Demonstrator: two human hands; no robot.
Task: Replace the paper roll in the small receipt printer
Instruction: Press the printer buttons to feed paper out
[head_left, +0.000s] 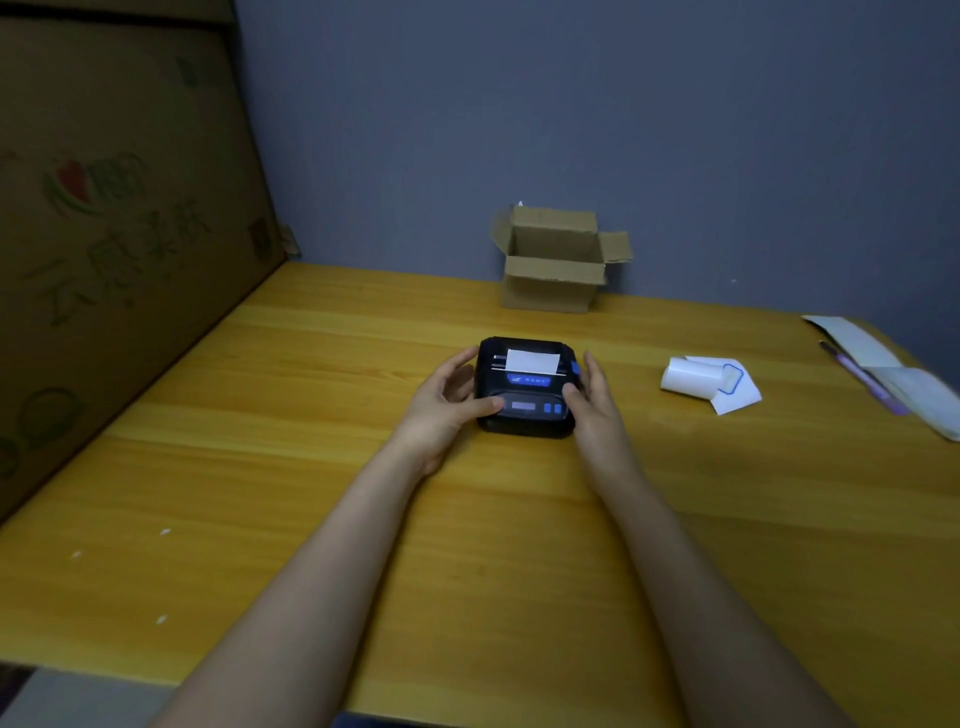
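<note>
Mid-table on the yellow wooden table (311, 467): black receipt printer (525, 387), lid down, paper tab (532, 360) poking from the slot. Cradled by left hand (447, 400) and right hand (592, 402), thumbs on the front panel. Probably the opening step; next, pressing the blue side latch (575, 368), spare paper roll (698, 378) waiting well right.

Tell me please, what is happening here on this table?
A person holds a small black receipt printer on the yellow wooden table, left hand and right hand at its sides. White paper sticks out of its closed top. A loose white paper roll lies to the right, untouched.
</note>
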